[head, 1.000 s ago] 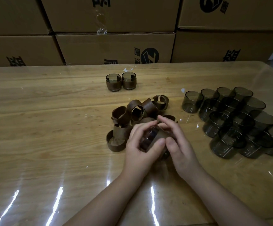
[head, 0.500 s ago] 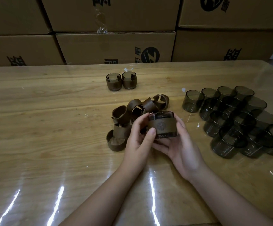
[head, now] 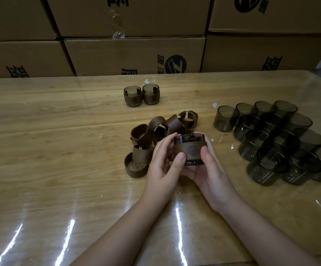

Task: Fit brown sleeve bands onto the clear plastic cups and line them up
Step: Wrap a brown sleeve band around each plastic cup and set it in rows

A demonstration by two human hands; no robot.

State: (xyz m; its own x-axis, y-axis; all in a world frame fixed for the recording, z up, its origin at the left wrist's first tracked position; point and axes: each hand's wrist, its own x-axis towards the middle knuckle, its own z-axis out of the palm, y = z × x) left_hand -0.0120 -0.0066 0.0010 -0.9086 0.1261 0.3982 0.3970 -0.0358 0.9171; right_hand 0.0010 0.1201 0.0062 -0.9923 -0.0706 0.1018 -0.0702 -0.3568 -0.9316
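A smoky clear cup with a brown sleeve band (head: pixel 190 149) around it is held upright above the table's middle. My left hand (head: pixel 163 166) grips its left side, thumb on the band. My right hand (head: pixel 210 173) cradles it from below and the right, thumb on the band's front. A pile of several loose brown bands (head: pixel 155 139) lies just behind and left of my hands. Two sleeved cups (head: pixel 142 95) stand side by side farther back. Several bare cups (head: pixel 274 143) cluster at the right.
The wooden table (head: pixel 50 150) has a glossy film on top, with glare streaks near its front edge. Stacked cardboard boxes (head: pixel 134 52) form a wall along the far edge. The table's right corner curves off at the upper right.
The cup was low, covered by both hands a second ago. It has since been lifted and turned upright with the band on it, its printed emblem facing me.
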